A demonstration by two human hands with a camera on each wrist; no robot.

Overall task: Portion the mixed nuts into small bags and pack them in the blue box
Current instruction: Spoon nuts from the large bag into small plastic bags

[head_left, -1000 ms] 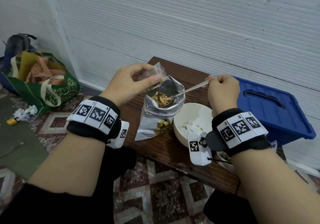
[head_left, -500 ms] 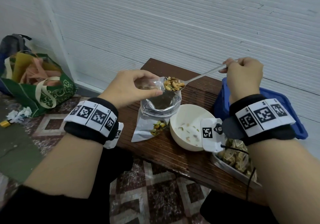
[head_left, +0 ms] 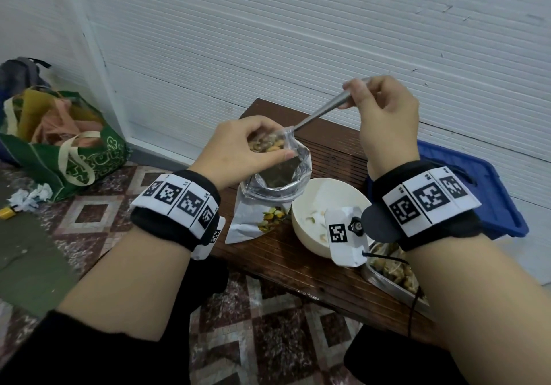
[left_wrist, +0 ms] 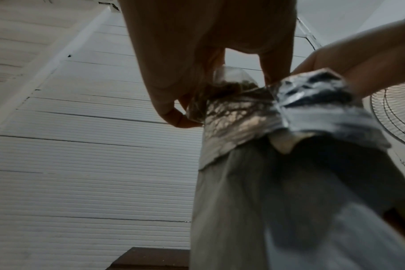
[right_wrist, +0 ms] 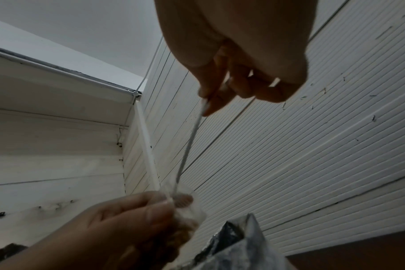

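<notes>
A person spoons mixed nuts (head_left: 267, 145) into a small clear bag (head_left: 284, 140), pinched open in the grip of the left hand (head_left: 247, 149) just above the mouth of the foil pouch (head_left: 269, 198) standing on the worktop (head_left: 328, 271). The right hand (head_left: 384, 122) closes its grip round the handle of a metal spoon (head_left: 322, 113), whose long axis slants down and left from that hand, bowl end sunk in the bag's mouth. The step in hand looks like filling; next, the spoon likely needs tipping and drawing out without dragging the thin plastic, and the bag sealing. Right of the pouch sit a near-empty white bowl (head_left: 334, 194) and, beyond it, the blue box (head_left: 489, 194), lid on.
</notes>
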